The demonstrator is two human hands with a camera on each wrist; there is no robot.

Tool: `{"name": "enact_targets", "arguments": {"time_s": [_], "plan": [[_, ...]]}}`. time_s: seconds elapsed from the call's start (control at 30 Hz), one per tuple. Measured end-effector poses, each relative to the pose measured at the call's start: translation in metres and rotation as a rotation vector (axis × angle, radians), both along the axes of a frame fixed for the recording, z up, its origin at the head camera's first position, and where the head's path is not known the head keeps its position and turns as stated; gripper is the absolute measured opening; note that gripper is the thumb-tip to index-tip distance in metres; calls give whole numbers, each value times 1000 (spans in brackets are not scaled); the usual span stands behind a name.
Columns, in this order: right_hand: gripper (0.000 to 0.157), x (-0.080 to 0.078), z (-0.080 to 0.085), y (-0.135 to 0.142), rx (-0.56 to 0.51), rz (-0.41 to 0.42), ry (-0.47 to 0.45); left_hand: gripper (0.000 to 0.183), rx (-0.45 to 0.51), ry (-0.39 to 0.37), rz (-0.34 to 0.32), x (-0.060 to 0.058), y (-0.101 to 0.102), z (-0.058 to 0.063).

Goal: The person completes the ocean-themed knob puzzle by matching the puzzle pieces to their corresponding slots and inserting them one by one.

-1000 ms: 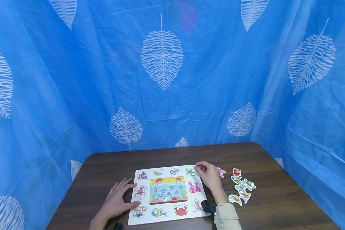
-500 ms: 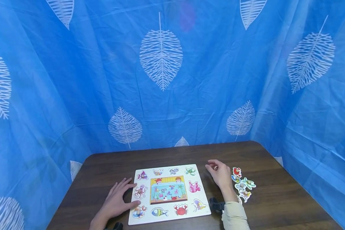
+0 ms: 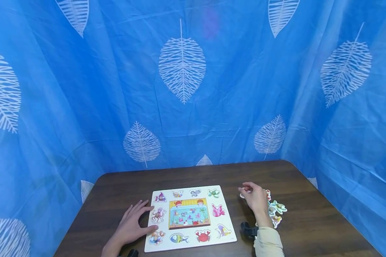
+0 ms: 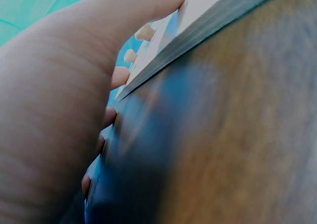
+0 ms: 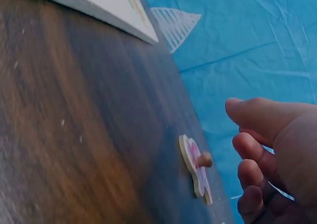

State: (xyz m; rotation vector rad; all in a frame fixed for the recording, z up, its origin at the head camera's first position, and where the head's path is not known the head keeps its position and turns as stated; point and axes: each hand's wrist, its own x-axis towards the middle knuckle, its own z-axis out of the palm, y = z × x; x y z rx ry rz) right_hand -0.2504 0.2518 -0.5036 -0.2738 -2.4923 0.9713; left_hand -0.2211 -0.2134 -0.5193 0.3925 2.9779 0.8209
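White, straight-edged board [image 3: 213, 224] and wavy, knobbed pink piece [image 5: 192, 165] lie on a wood-grain table [image 3: 312, 217]; the left hand [image 3: 132, 223], spread, rests ungrasping on the board's edge, while the empty, loosely bent right hand [image 3: 256, 199] hovers beside the piece.

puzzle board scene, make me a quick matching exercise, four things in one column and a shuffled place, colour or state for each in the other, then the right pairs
Column one
1. left hand
2. pink piece
3. right hand
4. curtain

Column two
a. apart from the puzzle board, fingers holding nothing
b. blue with white leaf shapes
c. touching the puzzle board with thumb and finger
d. lying on the table, wooden knob showing

Right pairs: 1-c, 2-d, 3-a, 4-b
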Motion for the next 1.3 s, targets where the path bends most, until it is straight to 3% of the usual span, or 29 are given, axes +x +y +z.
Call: {"name": "enact_targets", "arguments": {"time_s": [0.67,1.3], "plan": [[21,-4,-10,11,95,7,-51,78,1,32,-12,-3,0,-3],[20,-8,-11,13,31,11,-111,78,-10,18,3,-1,1,-1]]}}
